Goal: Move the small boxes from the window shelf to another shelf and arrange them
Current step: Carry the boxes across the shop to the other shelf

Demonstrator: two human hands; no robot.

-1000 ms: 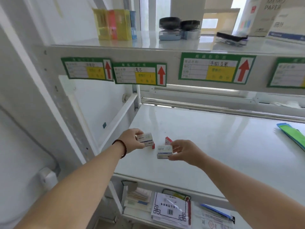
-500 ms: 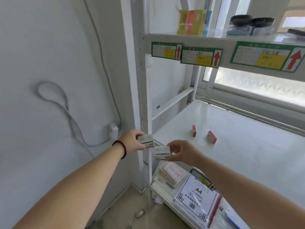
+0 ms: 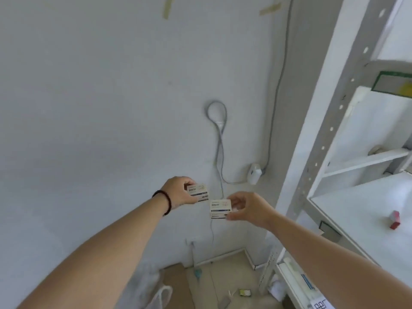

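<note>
Head view: left hand [image 3: 178,192], right hand [image 3: 249,208] each holding small box, clear of shelf edge [image 3: 347,224].

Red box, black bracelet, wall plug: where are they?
red box [image 3: 394,222], head view, its front face
black bracelet [image 3: 166,202], head view, beads on the wrist
wall plug [image 3: 254,173], head view, its white body

shelf label [image 3: 394,83] cut off, blurred

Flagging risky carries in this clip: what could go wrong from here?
1. The right hand pinches what looks like two stacked boxes by the fingertips; the lower one could slip to the floor.
2. The left hand holds its box by one end only.
3. A red box remains on the shelf, possibly forgotten.
</note>
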